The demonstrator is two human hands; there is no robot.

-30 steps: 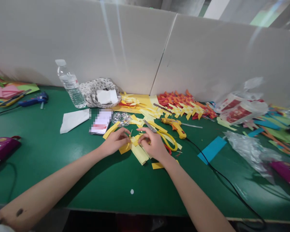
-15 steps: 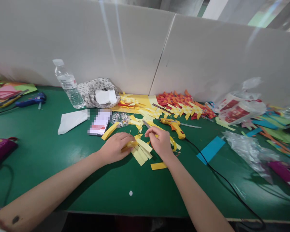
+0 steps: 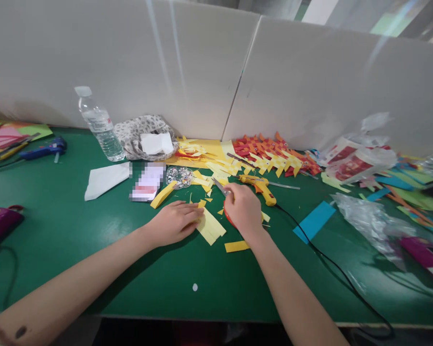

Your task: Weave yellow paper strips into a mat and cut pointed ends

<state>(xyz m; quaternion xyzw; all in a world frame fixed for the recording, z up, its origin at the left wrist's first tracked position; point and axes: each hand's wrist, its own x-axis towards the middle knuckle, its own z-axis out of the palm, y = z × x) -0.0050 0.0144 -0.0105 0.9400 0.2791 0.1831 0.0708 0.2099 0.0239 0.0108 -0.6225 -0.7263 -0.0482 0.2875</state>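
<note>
Nearest, spotting one loose yellow strip (image 3: 237, 246) on the green tabletop (image 3: 166, 278), then pressing down on the stack of yellow paper strips (image 3: 211, 228) with the left hand (image 3: 175, 222), fingers released and laid flat across its edge. Just beside it, gripping the scissors (image 3: 220, 186) in the right hand (image 3: 242, 209), fingers clenched round the handles, blades pointing away. Further back, finding a yellow glue gun (image 3: 261, 186), a dish of googly eyes (image 3: 180, 176) and a water bottle (image 3: 101, 129) near the white partition (image 3: 202, 72).

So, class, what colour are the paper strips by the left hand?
Yellow paper strips, clearest in the head view.
</note>
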